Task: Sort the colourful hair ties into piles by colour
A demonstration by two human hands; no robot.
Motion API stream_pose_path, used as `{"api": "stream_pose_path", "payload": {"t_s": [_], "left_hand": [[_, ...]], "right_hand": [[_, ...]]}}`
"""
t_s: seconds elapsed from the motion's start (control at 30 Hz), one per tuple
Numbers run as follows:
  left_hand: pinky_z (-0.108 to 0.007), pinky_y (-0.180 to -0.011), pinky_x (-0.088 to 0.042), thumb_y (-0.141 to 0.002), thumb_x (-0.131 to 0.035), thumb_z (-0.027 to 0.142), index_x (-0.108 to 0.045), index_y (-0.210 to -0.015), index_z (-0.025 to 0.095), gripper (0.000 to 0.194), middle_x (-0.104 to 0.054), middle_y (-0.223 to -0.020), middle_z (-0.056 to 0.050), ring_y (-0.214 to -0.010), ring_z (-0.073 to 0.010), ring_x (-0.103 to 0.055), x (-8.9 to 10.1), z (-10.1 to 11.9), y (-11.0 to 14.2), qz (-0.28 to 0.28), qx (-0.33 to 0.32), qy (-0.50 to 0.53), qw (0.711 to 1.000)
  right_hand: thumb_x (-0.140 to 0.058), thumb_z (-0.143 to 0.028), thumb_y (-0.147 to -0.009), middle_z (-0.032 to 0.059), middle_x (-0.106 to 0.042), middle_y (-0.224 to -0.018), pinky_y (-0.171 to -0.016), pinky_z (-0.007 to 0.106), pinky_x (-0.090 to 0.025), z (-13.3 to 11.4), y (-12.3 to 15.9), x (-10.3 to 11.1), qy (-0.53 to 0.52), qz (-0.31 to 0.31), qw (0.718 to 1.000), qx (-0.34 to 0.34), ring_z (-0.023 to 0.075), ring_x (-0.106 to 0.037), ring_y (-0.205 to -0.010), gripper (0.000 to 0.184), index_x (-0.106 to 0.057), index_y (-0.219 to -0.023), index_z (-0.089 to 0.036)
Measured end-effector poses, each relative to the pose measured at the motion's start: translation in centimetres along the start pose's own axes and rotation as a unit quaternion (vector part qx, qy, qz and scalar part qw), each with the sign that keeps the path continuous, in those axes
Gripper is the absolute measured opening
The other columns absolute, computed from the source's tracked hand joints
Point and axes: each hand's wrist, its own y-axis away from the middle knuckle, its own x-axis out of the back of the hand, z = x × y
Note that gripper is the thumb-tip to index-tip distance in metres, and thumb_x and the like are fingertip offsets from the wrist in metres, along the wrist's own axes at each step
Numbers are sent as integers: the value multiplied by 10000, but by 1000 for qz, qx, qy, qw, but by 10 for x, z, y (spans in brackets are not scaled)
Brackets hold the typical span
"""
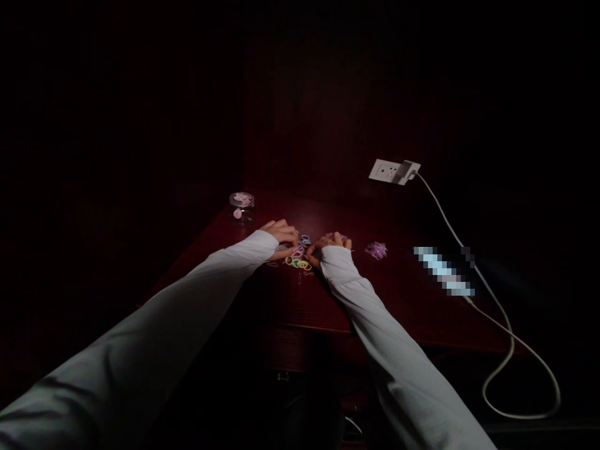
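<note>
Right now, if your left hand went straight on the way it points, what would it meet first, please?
Your left hand would probably first meet the small, round, pastel-coloured rings on the dark red table; whether it is touching any is unclear.

The left hand and right hand flank rings on a red table; a purple pile lies right, a jar left.
</note>
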Motion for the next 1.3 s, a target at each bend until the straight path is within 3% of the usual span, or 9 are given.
{"api": "stream_pose_path", "payload": {"t_s": [0.37, 0.63, 1.13, 1.3], "left_hand": [[-352, -895, -350, -1005, -535, 389, -727, -969, 222, 257, -721, -1120, -42, -1089, -222, -572, 4, 4, 0, -1, 13, 3, 1000], [-357, -918, -380, -1038, -460, 391, -715, -1065, 235, 300, -702, -1226, -48, -1085, -224, -559, -3, -2, -1, 5, 40, -2, 999], [-342, -918, -385, -1046, -437, 387, -710, -1019, 229, 316, -711, -1118, -38, -1059, -213, -546, -11, -6, -3, 5, 15, 5, 1000], [-346, -915, -391, -1049, -420, 367, -700, -1021, 223, 317, -706, -1159, -39, -1068, -211, -561, -6, -3, -2, 9, 23, 6, 1000]], "right_hand": [[-702, -433, -904, 69, -719, -964, -884, 391, -237, 11, -6, -15, -20, 69, 996, -49, 287, -513, -1043, 207, -787, -859, -250], [-685, -431, -900, 62, -731, -943, -892, 389, -229, 6, -6, -7, -70, 76, 994, -21, 275, -493, -997, 205, -780, -850, -256], [-659, -426, -931, 37, -724, -954, -866, 366, -220, -1, -3, 0, -32, 55, 998, 16, 257, -504, -1004, 202, -770, -882, -264], [-615, -486, -955, 44, -724, -948, -885, 382, -229, -1, -1, 4, -40, 67, 997, -16, 267, -508, -1007, 272, -782, -905, -278]]}}
